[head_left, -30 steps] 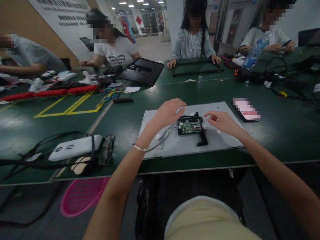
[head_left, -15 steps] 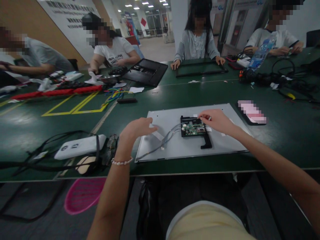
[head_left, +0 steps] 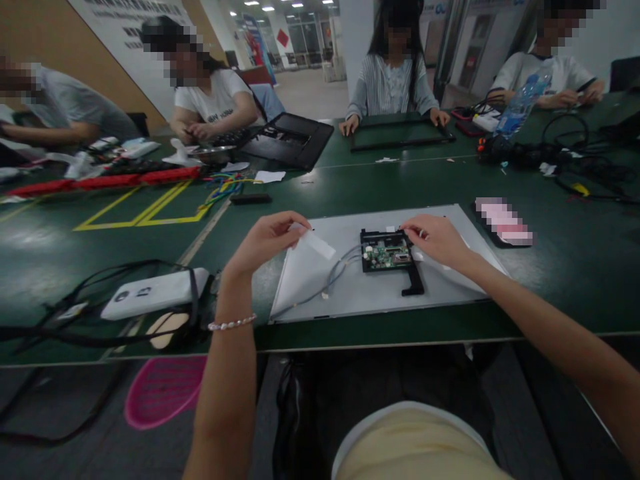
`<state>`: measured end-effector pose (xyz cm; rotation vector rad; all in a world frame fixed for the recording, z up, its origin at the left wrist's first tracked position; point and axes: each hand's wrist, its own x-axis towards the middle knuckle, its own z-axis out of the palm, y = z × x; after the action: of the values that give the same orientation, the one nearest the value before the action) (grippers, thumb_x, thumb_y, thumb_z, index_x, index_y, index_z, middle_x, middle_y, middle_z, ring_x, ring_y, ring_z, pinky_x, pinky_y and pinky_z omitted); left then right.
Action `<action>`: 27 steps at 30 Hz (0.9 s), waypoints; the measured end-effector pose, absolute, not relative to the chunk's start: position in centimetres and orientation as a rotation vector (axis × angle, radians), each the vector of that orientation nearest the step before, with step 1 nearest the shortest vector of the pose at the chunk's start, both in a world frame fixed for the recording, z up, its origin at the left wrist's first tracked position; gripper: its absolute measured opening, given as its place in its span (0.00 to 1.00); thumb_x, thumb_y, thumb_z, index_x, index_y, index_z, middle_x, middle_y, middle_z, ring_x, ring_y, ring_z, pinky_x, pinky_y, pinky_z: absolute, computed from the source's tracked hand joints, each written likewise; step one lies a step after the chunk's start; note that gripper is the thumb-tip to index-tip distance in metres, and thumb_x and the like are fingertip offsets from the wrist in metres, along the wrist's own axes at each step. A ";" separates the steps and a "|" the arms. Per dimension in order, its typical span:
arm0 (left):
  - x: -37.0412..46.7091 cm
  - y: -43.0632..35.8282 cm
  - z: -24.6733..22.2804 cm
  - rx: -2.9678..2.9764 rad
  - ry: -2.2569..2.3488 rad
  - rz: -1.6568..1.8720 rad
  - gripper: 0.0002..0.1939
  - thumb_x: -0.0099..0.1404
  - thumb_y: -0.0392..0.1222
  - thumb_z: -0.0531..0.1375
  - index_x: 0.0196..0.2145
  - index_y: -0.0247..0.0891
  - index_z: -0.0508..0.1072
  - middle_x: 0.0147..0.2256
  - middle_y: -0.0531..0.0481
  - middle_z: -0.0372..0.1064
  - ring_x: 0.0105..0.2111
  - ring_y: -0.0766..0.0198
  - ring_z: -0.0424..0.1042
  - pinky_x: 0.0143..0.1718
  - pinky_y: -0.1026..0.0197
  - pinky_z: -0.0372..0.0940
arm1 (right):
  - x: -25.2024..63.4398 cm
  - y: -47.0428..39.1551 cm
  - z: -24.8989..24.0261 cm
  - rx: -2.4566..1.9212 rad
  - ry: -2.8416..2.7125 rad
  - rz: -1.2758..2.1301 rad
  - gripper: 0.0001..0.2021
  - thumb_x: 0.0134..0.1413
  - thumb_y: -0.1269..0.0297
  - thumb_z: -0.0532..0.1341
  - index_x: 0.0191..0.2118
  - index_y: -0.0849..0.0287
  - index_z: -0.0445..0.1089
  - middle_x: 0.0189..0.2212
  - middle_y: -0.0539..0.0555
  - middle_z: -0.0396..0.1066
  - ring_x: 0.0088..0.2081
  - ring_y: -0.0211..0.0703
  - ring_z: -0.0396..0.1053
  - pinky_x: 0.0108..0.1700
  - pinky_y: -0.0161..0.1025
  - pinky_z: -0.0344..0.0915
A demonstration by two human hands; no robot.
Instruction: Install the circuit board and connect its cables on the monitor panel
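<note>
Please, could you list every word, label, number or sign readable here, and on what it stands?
"NEW YORK", probably, though blurred: white T-shirt across the table.
Too blurred to read: wall lettering; blue logo at the back.
Too small to read: bottle label; circuit board; dark marks on the white case.
Phone screen: pixelated, unreadable.
Red diamond sign in the background: no legible writing.

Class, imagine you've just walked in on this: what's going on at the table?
A person's left hand pinches one end of a pale strip over a gray panel. The right hand has its fingertips at the far right corner of a black bracket; whether they grip it isn't clear. The bracket lies on the panel with a green circuit board, and gray cables run leftward from the board. Across the table, a co-worker's hands rest at a dark rectangular frame.
</note>
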<state>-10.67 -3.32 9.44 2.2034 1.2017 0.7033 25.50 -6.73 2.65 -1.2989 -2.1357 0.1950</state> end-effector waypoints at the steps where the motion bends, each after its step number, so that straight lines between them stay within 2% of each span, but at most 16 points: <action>1: -10.4 -3.5 9.5 2.188 1.176 0.705 0.16 0.62 0.54 0.56 0.38 0.39 0.73 0.27 0.52 0.67 0.23 0.69 0.63 0.23 0.67 0.58 | 25.3 -6.9 2.7 -1.280 -2.151 0.195 0.13 0.62 0.66 0.53 0.44 0.58 0.74 0.40 0.57 0.75 0.38 0.46 0.72 0.42 0.42 0.66; 4: -9.2 -3.8 8.9 2.207 1.097 0.502 0.17 0.63 0.54 0.55 0.38 0.37 0.73 0.28 0.51 0.69 0.24 0.69 0.64 0.25 0.68 0.59 | 24.4 -7.7 3.0 -1.171 -2.217 0.208 0.15 0.64 0.65 0.51 0.48 0.58 0.72 0.42 0.57 0.74 0.42 0.47 0.71 0.45 0.43 0.67; 10: -7.3 -3.2 6.8 2.407 0.994 0.204 0.15 0.64 0.48 0.53 0.37 0.37 0.75 0.30 0.52 0.71 0.30 0.68 0.66 0.33 0.68 0.60 | 21.4 -9.9 3.9 -0.850 -2.471 0.170 0.19 0.66 0.63 0.50 0.59 0.57 0.64 0.56 0.60 0.67 0.57 0.51 0.64 0.58 0.51 0.62; 15: -7.4 -2.7 5.4 2.438 1.027 0.190 0.14 0.64 0.46 0.54 0.38 0.38 0.75 0.27 0.55 0.68 0.27 0.68 0.64 0.32 0.68 0.58 | 19.2 -10.9 3.4 -0.613 -2.697 0.137 0.22 0.65 0.61 0.52 0.62 0.61 0.61 0.61 0.62 0.62 0.62 0.51 0.58 0.63 0.52 0.56; 21: -7.1 -2.7 4.9 2.450 1.075 0.249 0.14 0.64 0.47 0.54 0.39 0.37 0.74 0.26 0.55 0.67 0.27 0.68 0.64 0.32 0.67 0.58 | 17.8 -10.9 2.0 -0.574 -2.785 0.101 0.25 0.66 0.56 0.52 0.63 0.63 0.60 0.64 0.63 0.57 0.65 0.52 0.54 0.65 0.51 0.51; 27: -7.0 -2.6 4.3 2.477 1.086 0.295 0.13 0.63 0.44 0.56 0.42 0.37 0.72 0.31 0.52 0.70 0.28 0.67 0.66 0.35 0.65 0.61 | 17.6 -10.9 1.3 -0.575 -2.820 0.037 0.26 0.67 0.54 0.49 0.61 0.66 0.61 0.62 0.64 0.61 0.65 0.52 0.54 0.66 0.52 0.48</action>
<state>-6.97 -2.61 4.28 2.4770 1.0857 0.2946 17.62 -10.86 1.30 -0.5750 -2.8200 0.0369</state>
